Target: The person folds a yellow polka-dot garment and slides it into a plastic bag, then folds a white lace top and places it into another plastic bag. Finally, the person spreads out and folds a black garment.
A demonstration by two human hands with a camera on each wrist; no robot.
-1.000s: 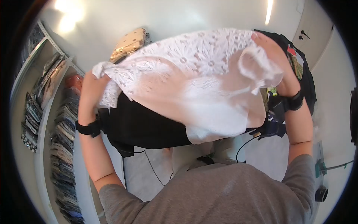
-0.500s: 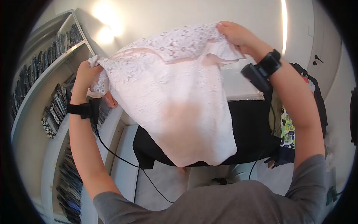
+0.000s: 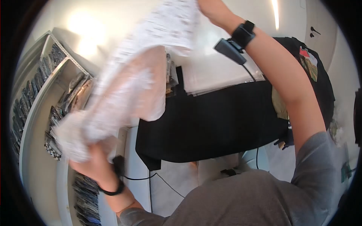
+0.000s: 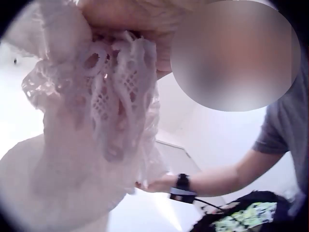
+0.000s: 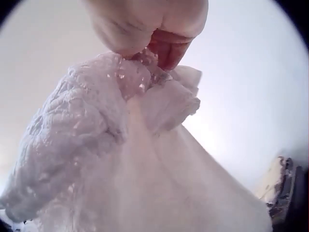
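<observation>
A white lace top (image 3: 124, 71) with cut-out flowers is stretched slantwise between both hands, blurred in the head view. My left hand (image 3: 92, 164) grips its lower left end, where lace edging (image 4: 125, 92) bunches under the fingers in the left wrist view. Up at the top of the head view, my right hand (image 3: 217, 11) holds the other end; its fingertips lie beyond the frame. The right wrist view has that hand (image 5: 154, 34) pinching gathered white cloth (image 5: 145, 125), which hangs down from the fingers.
Below lies a table with a black cover (image 3: 211, 124), bearing a stack of clear plastic sleeves (image 3: 218, 81). Shelves of bagged folded goods (image 3: 86, 196) stand on the left. Dark clothing with a colourful print (image 3: 309, 64) is at the right. A cable (image 3: 139, 178) trails from the left wrist.
The top has swung from spread level across the front to a steep slant. My left hand has come down and nearer, while my right hand has gone up and to the left.
</observation>
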